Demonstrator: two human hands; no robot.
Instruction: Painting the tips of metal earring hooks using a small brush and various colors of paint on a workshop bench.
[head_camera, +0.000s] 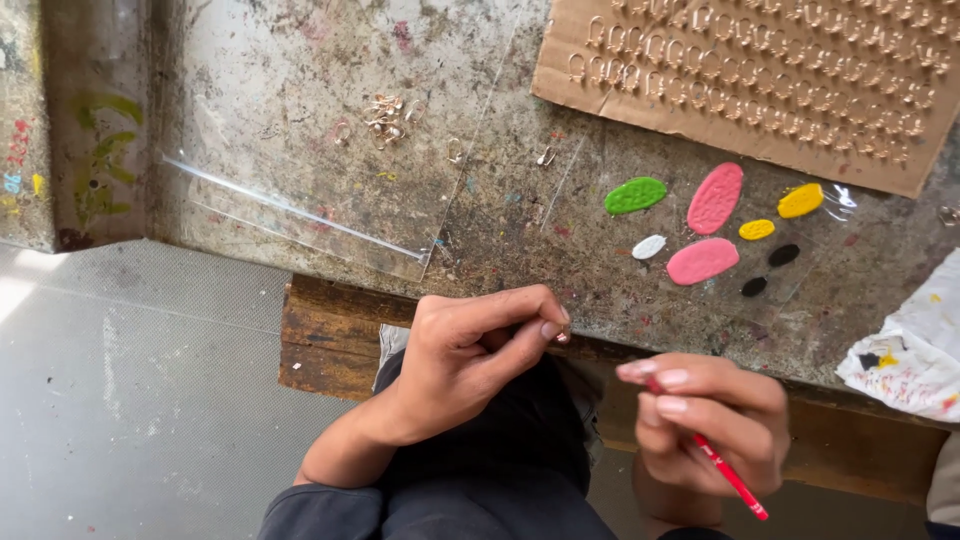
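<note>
1. Basically, the paint-stained worktable (500, 215) fills the top of the view; its near edge runs diagonally above both hands, with bare grey floor (130, 400) open to the left.
2. Cardboard sheet (760, 80) sits in the top right corner, rows of small metal rings on it, its lower edge just above the paint blobs (712, 225).
3. Clear plastic sheet (320, 150) lies on the table's left half, with a loose pile of rings (385, 115) on it.
4. Paint-smeared rag (910, 350) hangs over the table edge at right.
5. Left hand (470, 355) is pinched closed, thumb and forefinger on a small ring (560, 336) at the table edge.
6. Right hand (710, 420) is curled tight round a red brush (725, 475), below the table edge and just apart from the left hand.
</note>
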